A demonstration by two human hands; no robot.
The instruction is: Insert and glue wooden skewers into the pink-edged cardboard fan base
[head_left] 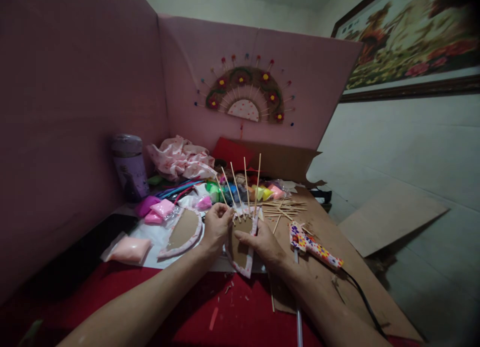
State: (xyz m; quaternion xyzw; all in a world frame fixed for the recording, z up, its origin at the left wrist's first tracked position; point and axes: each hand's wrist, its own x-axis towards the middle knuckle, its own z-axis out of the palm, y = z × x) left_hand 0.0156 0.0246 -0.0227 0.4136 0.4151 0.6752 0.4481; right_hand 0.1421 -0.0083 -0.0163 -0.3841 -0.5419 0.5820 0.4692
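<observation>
Red cloth [202,312] spans the near side; at the centre is a cardboard half-round [238,249] (fabric-edged), clamped between thumb and fingers of the right hand [264,242]; the left hand [217,226] has its fingertips pinched on the leftmost stick [220,186]; four more sticks [245,182] fan toward the far side.

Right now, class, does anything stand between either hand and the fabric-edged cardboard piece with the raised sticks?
Nothing visible does: the right hand already holds the cardboard piece along its right side, and the left hand is right at its upper-left edge, beside the sticks.
</observation>
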